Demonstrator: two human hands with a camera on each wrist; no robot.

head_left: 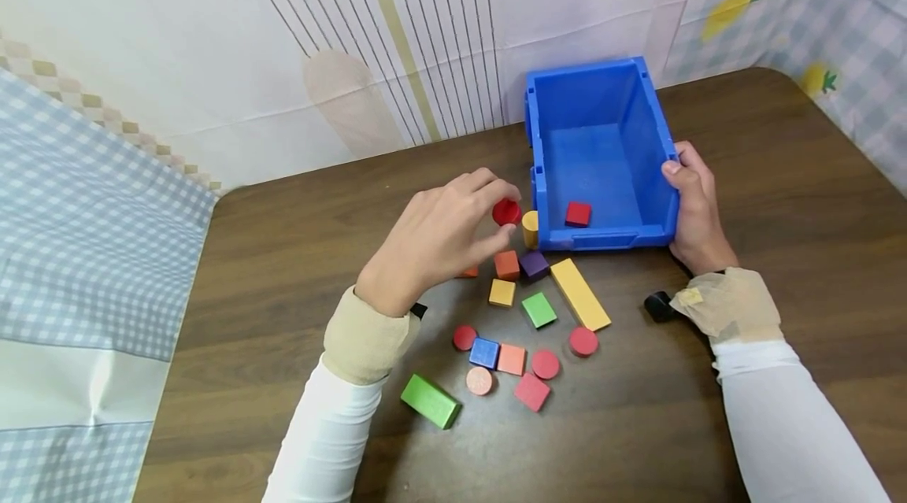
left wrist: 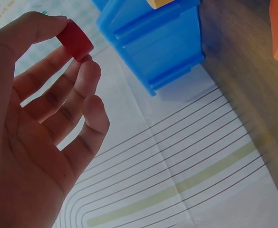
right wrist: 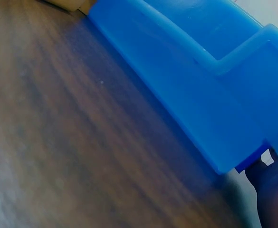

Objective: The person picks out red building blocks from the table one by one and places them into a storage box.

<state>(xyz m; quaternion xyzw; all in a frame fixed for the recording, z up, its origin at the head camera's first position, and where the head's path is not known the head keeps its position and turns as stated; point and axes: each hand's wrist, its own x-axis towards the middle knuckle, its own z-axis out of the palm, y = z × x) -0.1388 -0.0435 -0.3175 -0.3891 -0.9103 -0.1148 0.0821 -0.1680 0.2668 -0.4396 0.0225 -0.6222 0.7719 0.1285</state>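
Observation:
Between thumb and fingertips, my left hand pinches a red round block, just left of the blue bin. The left wrist view shows that red block edge-on, with the other fingers loosely bent beneath it. My right hand grips the right wall of the blue bin, thumb over the rim. Inside the bin, near its front, lies a red square block. A yellow cylinder stands against the bin's left front corner. In the right wrist view the bin's wall fills the upper right.
Loose blocks lie in front of the bin: a long yellow block, a purple cube, a green block, a blue cube and several red or pink pieces. A long green block lies nearest me. Patterned cloth hangs behind the table.

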